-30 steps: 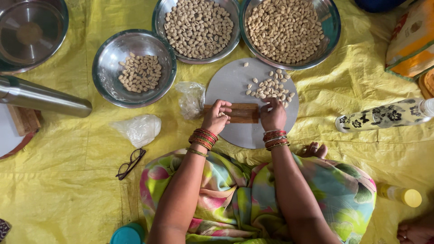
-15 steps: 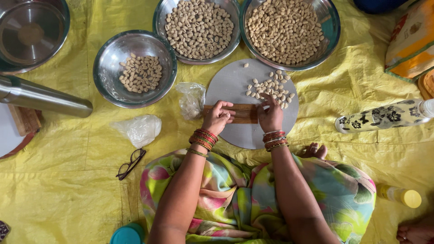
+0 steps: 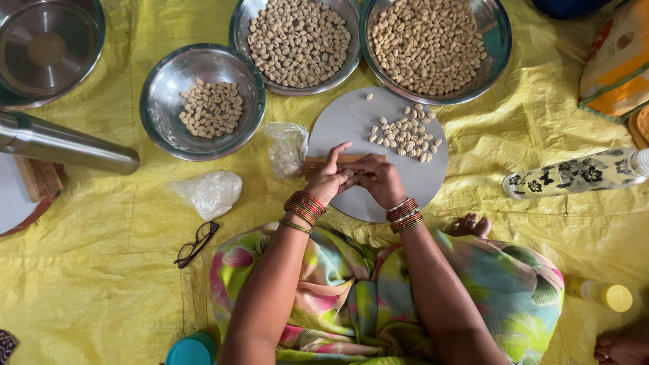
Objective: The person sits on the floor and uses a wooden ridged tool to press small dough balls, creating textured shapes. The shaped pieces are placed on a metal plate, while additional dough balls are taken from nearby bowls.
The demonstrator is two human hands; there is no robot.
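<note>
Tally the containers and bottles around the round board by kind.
Steel bowls holding ridged dough pieces: 3
Empty steel bowl: 1
Lying bottles: floral one, yellow-capped one: 2
Clear plastic bags: 2
Total: 8

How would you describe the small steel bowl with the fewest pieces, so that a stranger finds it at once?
Start from the yellow sheet and find the grey round board just beyond the person's hands. Left of that board stands the small steel bowl. Unlike the two wide bowls beyond the board, which are filled across, it holds only a little heap of pale ridged pieces in its middle.
</note>
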